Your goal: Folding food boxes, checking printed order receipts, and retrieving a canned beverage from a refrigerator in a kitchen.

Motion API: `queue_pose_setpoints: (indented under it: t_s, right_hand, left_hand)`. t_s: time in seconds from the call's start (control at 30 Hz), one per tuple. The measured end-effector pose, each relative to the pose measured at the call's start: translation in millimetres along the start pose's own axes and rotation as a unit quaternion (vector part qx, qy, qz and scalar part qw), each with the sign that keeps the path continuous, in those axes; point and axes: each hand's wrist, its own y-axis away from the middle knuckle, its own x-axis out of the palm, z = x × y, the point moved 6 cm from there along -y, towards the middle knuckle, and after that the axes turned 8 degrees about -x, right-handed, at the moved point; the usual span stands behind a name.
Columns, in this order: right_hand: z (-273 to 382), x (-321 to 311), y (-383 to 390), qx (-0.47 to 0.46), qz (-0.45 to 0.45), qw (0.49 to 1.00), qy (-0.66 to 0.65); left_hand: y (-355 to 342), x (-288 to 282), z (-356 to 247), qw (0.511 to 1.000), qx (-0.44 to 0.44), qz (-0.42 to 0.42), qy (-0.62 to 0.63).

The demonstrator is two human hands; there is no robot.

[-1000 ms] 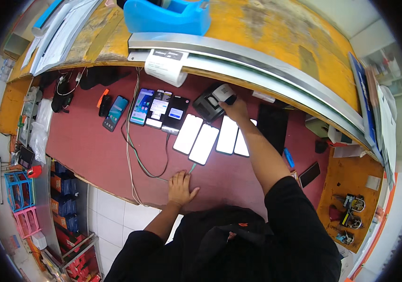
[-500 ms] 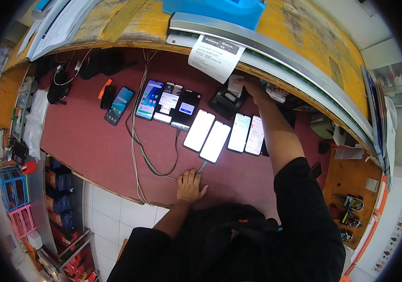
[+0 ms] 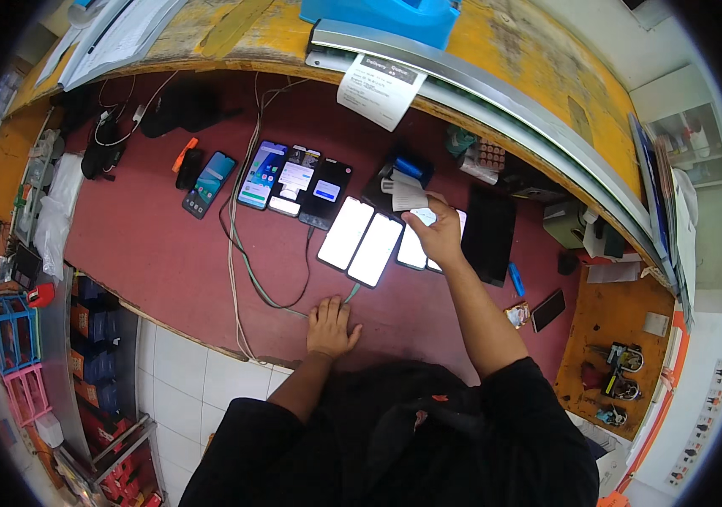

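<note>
While tight on a paper slip (image 3: pixel 407 198), right grip (image 3: pixel 438 231) over lit phones (image 3: pixel 411 248), left grip (image 3: pixel 332 330) loose near a cable (image 3: pixel 351 293).

Phones (image 3: pixel 411 250) partly behind right hand (image 3: pixel 439 236)

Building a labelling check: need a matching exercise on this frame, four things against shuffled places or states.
Things
1. Left hand
2. Right hand
3. Blue tape dispenser
4. Printed slip

Places or states
A. Hanging at the edge of the yellow shelf
B. Resting on the red tabletop
C. On top of the yellow shelf
D. Holding white paper

Pairs: 1-B; 2-D; 3-C; 4-A
</note>
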Motion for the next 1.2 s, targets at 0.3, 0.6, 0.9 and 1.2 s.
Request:
queue_pose_setpoints:
  t_s: [0.3,0.6,0.9,1.2]
  right_hand:
    - [10,-27,-13,-0.034,-0.103,0.99,0.085]
    - [-10,-31,-42,0.015,-0.22,0.972,-0.084]
    - [36,-37,-66,0.012,-0.213,0.957,-0.197]
    - [66,-43,-52,0.001,-0.207,0.937,-0.28]
  left_hand:
    - [1,-1,-5,0.999,-0.012,0.034,-0.012]
    - [1,-4,-8,1.0,-0.011,0.019,-0.005]
    - [4,-5,-4,0.999,-0.018,0.028,-0.022]
    - [3,-2,-6,1.0,-0.016,0.021,-0.004]
